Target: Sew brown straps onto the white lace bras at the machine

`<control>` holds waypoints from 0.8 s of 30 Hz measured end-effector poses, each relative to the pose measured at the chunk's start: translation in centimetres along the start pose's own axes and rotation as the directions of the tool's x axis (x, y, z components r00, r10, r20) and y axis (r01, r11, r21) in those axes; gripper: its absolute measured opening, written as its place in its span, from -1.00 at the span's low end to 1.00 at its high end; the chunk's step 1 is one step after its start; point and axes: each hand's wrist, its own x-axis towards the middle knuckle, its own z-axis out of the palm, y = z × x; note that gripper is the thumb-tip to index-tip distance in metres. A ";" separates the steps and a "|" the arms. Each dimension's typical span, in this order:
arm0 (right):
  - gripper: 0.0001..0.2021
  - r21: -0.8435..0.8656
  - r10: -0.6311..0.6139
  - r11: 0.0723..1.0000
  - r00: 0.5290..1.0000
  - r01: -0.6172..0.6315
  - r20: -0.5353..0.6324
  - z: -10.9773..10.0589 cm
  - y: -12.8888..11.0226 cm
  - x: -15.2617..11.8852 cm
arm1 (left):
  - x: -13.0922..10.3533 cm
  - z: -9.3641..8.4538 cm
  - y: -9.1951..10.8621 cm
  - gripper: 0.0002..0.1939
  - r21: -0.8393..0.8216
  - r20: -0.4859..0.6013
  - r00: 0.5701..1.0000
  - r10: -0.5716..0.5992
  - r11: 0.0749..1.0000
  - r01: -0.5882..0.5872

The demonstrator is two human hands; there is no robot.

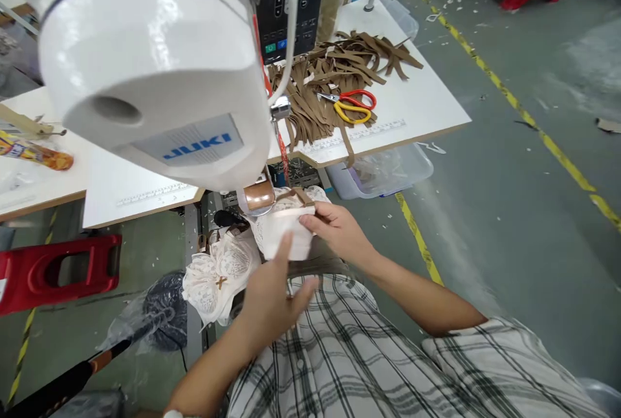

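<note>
A white sewing machine (pixel 160 75) marked JUKI fills the upper left. Under its head lies a white lace garment piece (pixel 286 230) with a brown strap (pixel 301 196) at its top edge. My right hand (pixel 339 230) pinches the right corner of that piece and the strap end. Over the lower left of the piece is my left hand (pixel 274 295), slightly blurred, index finger and thumb apart, holding nothing. More white lace cups (pixel 220 275) with a small brown bow hang to the left.
Brown strips (pixel 310 101) and red-yellow scissors (pixel 352 106) lie on the white table (pixel 427 104). A plastic bin (pixel 383 171) sits below its edge. Red stools (pixel 58 272) stand at left and upper right. A snack packet (pixel 36 151) lies at far left.
</note>
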 end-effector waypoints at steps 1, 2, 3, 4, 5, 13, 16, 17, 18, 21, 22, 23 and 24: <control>-0.71 0.003 0.008 1.000 1.000 -0.008 0.004 -0.1 -0.1 -0.3 | 0.1 -0.8 0.1 -0.38 -0.041 -0.026 1.000 0.017 0.999 -0.018; -0.71 -0.006 -0.002 1.000 0.997 0.003 0.072 -0.2 -0.2 -0.5 | 0.3 -1.5 0.1 -0.47 -0.046 -0.061 0.997 0.047 0.998 -0.050; -0.72 -0.018 -0.029 0.999 0.977 0.033 0.209 -0.3 -0.3 -0.7 | 0.6 -2.1 0.0 -0.53 -0.015 -0.078 0.993 0.092 0.995 -0.094; -0.74 -0.031 -0.061 0.996 0.922 0.078 0.382 -0.2 -0.5 -0.8 | 0.9 -2.5 -0.1 -0.57 0.035 -0.061 0.988 0.145 0.989 -0.143; -0.77 -0.056 -0.086 0.989 0.837 0.138 0.540 0.0 -0.6 -0.8 | 1.3 -2.7 -0.4 -0.64 0.082 -0.004 0.985 0.170 0.982 -0.169; -0.70 -0.721 -0.355 0.368 0.806 0.587 0.474 2.5 2.1 0.9 | 2.0 0.0 -5.7 -0.58 -0.509 0.509 0.686 -0.520 0.461 0.727; -0.73 -0.670 -0.473 0.415 0.775 0.615 0.419 2.7 3.3 1.3 | 1.8 0.7 -6.6 -0.56 -0.694 0.647 0.624 -0.437 0.001 0.720; -0.75 -0.647 -0.503 0.464 0.781 0.605 0.369 2.7 3.4 1.2 | 1.7 0.8 -6.6 -0.55 -0.702 0.649 0.621 -0.439 -0.032 0.711; -0.76 -0.628 -0.530 0.518 0.794 0.580 0.297 2.6 3.5 0.9 | 1.6 0.7 -6.5 -0.56 -0.710 0.642 0.621 -0.449 -0.042 0.703; -0.74 -0.590 -0.562 0.639 0.823 0.493 0.079 2.5 3.6 -0.1 | 1.4 0.6 -6.2 -0.60 -0.740 0.611 0.612 -0.502 -0.088 0.667; -0.76 -0.586 -0.556 0.656 0.829 0.475 0.049 2.6 3.7 -0.3 | 1.3 0.5 -6.1 -0.62 -0.751 0.588 0.617 -0.522 -0.070 0.656; -0.78 -0.588 -0.545 0.662 0.837 0.465 0.049 2.8 3.7 -0.5 | 1.2 0.6 -6.0 -0.63 -0.761 0.557 0.631 -0.540 -0.028 0.649; -0.80 -0.594 -0.530 0.661 0.846 0.459 0.063 2.9 3.8 -0.6 | 1.1 0.6 -6.0 -0.65 -0.765 0.519 0.652 -0.554 0.040 0.643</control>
